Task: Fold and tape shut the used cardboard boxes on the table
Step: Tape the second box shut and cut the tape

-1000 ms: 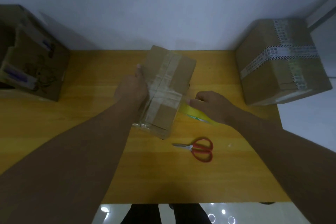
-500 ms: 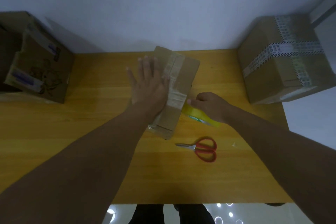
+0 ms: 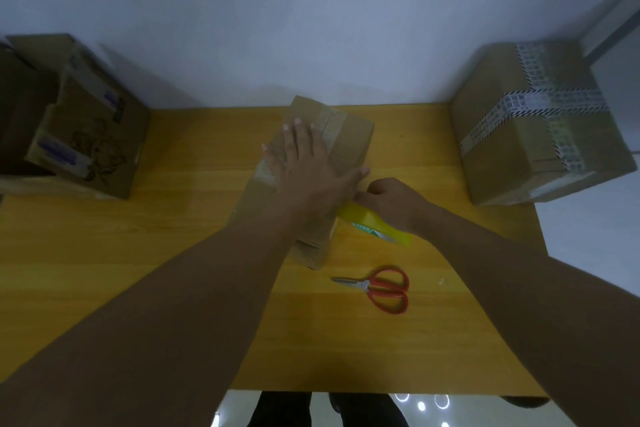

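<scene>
A small brown cardboard box [image 3: 349, 139] with old clear tape strips lies flat in the middle of the wooden table [image 3: 173, 253]. My left hand [image 3: 308, 170] presses flat on its top, fingers spread. My right hand [image 3: 391, 201] is curled at the box's right edge, holding a yellow tape roll [image 3: 374, 224] that lies against the box side. The near part of the box is hidden under my left forearm.
Red-handled scissors [image 3: 381, 288] lie on the table in front of the tape roll. An open printed carton [image 3: 86, 135] stands at the left edge. A large taped carton [image 3: 533, 128] stands at the right rear corner. A white wall runs behind.
My left hand slid from the box's left side onto its top and pressed flat, thumb reaching toward the right edge. My right hand with the tape roll stayed beside the box.
</scene>
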